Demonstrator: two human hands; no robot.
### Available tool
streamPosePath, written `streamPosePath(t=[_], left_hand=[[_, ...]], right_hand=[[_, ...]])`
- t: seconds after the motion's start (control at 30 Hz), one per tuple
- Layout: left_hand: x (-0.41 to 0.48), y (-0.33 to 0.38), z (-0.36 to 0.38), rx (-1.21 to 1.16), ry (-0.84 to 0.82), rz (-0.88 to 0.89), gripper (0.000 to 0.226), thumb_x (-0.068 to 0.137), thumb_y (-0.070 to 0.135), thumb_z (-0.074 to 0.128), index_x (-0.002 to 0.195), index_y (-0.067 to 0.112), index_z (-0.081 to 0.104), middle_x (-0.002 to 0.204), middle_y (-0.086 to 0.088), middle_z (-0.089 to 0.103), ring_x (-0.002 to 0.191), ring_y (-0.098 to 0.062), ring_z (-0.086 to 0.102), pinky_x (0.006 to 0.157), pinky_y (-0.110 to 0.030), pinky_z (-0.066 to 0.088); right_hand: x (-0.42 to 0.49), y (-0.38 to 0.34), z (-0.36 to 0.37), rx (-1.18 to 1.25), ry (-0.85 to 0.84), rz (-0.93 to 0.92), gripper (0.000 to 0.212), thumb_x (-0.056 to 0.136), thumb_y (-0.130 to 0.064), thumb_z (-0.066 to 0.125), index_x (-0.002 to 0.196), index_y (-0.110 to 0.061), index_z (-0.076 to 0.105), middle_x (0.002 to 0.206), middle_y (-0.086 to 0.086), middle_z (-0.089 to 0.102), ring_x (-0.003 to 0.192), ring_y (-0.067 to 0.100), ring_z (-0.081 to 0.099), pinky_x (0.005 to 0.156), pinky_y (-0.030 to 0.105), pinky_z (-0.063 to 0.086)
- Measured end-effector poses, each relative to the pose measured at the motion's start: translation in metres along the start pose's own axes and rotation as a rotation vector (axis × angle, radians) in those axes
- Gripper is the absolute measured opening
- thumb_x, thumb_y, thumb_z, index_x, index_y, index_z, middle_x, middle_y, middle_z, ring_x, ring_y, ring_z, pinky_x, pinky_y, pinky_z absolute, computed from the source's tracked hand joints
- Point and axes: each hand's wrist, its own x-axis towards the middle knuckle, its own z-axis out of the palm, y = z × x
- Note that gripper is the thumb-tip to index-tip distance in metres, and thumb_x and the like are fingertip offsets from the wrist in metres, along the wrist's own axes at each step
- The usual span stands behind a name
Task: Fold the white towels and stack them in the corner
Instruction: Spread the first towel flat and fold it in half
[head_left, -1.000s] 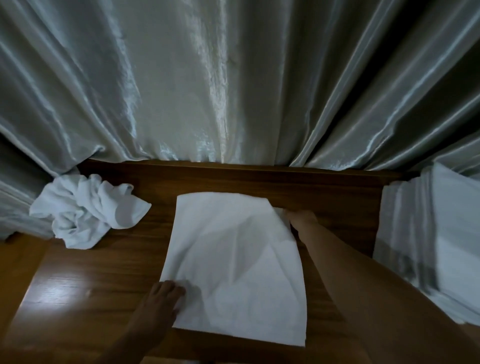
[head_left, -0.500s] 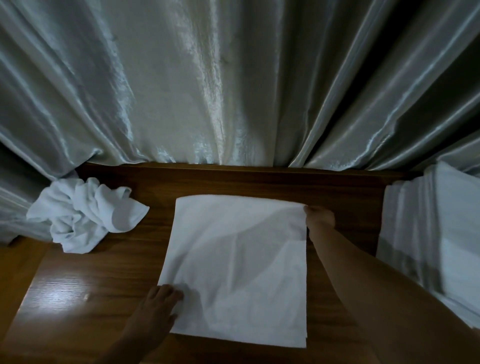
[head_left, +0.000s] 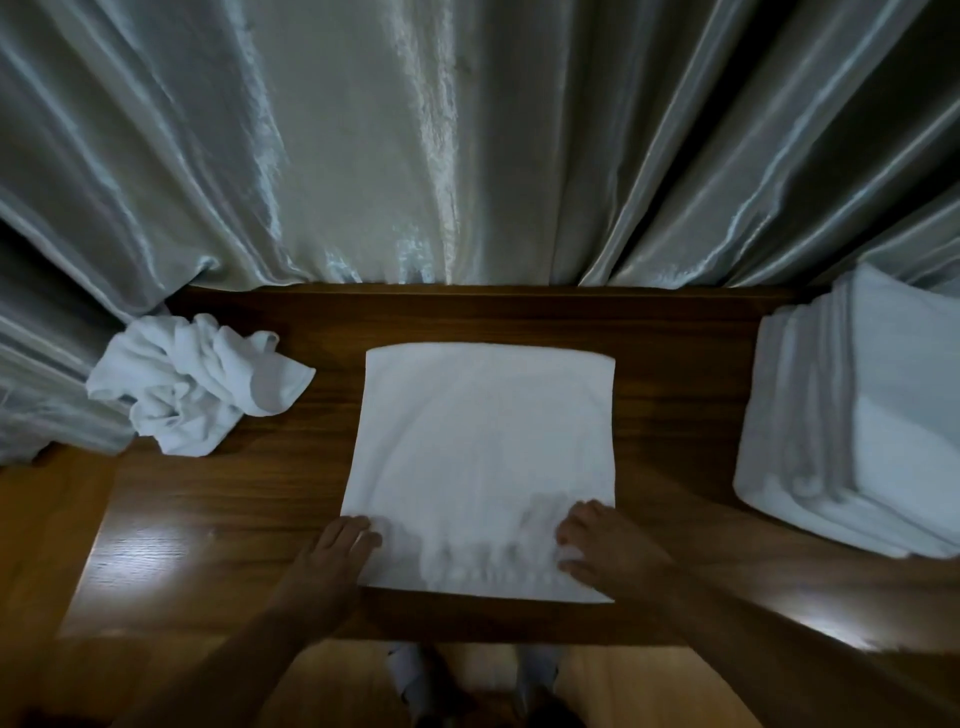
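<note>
Worktop (head_left: 675, 364): dark wood, with its far edge against a pale, glossy pleated curtain (head_left: 415, 130).

Flat towel (head_left: 483, 447): white, spread in the middle of the worktop as a near-square sheet. Its far edge is straight and parallel to the curtain, and its near edge lies close to the worktop's near edge. The cloth is smooth in the far half and lightly rippled in the near strip between the two hands.

Left hand (head_left: 337, 551): at the towel's near left corner, with its fingers extended and their tips resting on the edge of the cloth. It is released, not clenched. Whether the thumb is under the hem cannot be told.

Right hand (head_left: 605, 545): at the near right corner, with its fingers laid flat on top of the towel and pointing inward. It is also released and pressing rather than grasping. The frame is blurred here.

Crumpled towel (head_left: 192, 384): white, bunched in a loose heap at the far left of the worktop, touching the curtain and well apart from the flat towel.

Stack of folded towels (head_left: 857, 415): white, several layers, in the far right corner of the worktop beside the curtain, apart from the flat towel.
</note>
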Motion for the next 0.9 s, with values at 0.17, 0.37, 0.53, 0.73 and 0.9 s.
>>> streamPosePath(t=[0.17, 0.37, 0.53, 0.73, 0.9], left_hand=[[0.001, -0.006, 0.006, 0.022, 0.002, -0.026, 0.045, 0.065, 0.010, 0.080, 0.107, 0.023, 0.067, 0.134, -0.012, 0.057, 0.127, -0.034, 0.052, 0.081, -0.044, 0.060], [0.001, -0.009, 0.007, -0.020, 0.026, 0.048, 0.044, 0.079, 0.007, 0.064, 0.122, 0.017, 0.064, 0.148, -0.012, 0.044, 0.140, -0.032, 0.037, 0.098, -0.040, 0.052], [-0.002, -0.009, -0.001, 0.005, 0.025, 0.106, 0.027, 0.091, 0.016, 0.057, 0.117, 0.019, 0.065, 0.153, -0.011, 0.040, 0.143, -0.027, 0.033, 0.107, -0.035, 0.046], [-0.009, -0.005, -0.006, -0.001, 0.091, 0.105, 0.037, 0.099, 0.013, 0.045, 0.136, 0.015, 0.052, 0.162, -0.003, 0.024, 0.150, -0.018, 0.015, 0.119, -0.030, 0.021], [-0.013, -0.008, -0.005, 0.020, 0.106, 0.103, 0.037, 0.100, 0.016, 0.044, 0.136, 0.015, 0.051, 0.162, -0.004, 0.024, 0.151, -0.016, 0.012, 0.120, -0.028, 0.015]], right_hand=[[-0.029, -0.008, 0.022, -0.128, 0.020, -0.033, 0.053, 0.081, -0.068, 0.050, 0.118, -0.031, 0.054, 0.117, -0.006, 0.055, 0.112, 0.018, 0.052, 0.096, 0.038, 0.047], [-0.034, -0.010, 0.021, -0.189, 0.068, 0.012, 0.043, 0.079, -0.060, 0.057, 0.113, -0.034, 0.056, 0.114, -0.008, 0.058, 0.111, 0.017, 0.055, 0.090, 0.037, 0.048], [-0.038, -0.006, 0.022, -0.070, 0.002, 0.092, 0.033, 0.090, -0.052, 0.051, 0.117, -0.035, 0.058, 0.122, -0.009, 0.053, 0.118, 0.014, 0.048, 0.093, 0.033, 0.049], [-0.049, -0.006, 0.023, -0.090, 0.092, 0.179, 0.026, 0.070, -0.023, 0.077, 0.091, -0.027, 0.061, 0.099, -0.006, 0.060, 0.095, 0.015, 0.058, 0.070, 0.024, 0.054], [-0.066, -0.025, 0.019, -0.115, 0.144, 0.097, 0.024, 0.071, -0.027, 0.073, 0.092, -0.030, 0.061, 0.096, -0.007, 0.060, 0.091, 0.014, 0.057, 0.075, 0.029, 0.055]])
